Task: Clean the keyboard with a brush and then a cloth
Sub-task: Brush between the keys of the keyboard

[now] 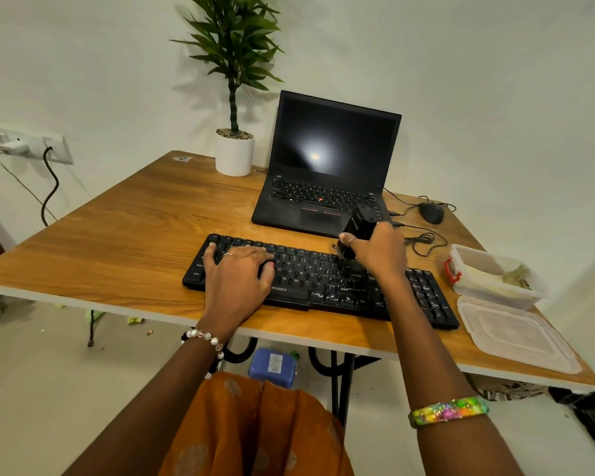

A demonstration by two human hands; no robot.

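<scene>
2 hands: left hand (236,273) flat, fingers spread on keyboard's left end, right hand (378,250) gripping 1 brush (356,231), bristles on keys | 1 keyboard (318,283) at bench (124,235) front | 1 lid (516,334), 1 tub (495,276) right | 1 laptop (327,166), 1 mouse (431,213), 1 plant (234,97) far

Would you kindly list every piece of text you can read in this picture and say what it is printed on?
"RONICS": front edge of the black keyboard, its start hidden by the left hand.
"Ctrl": its bottom-left key.
Other key legends: too small.
Black brush in the right hand: print blurred.
Blue box label: unreadable.
</scene>
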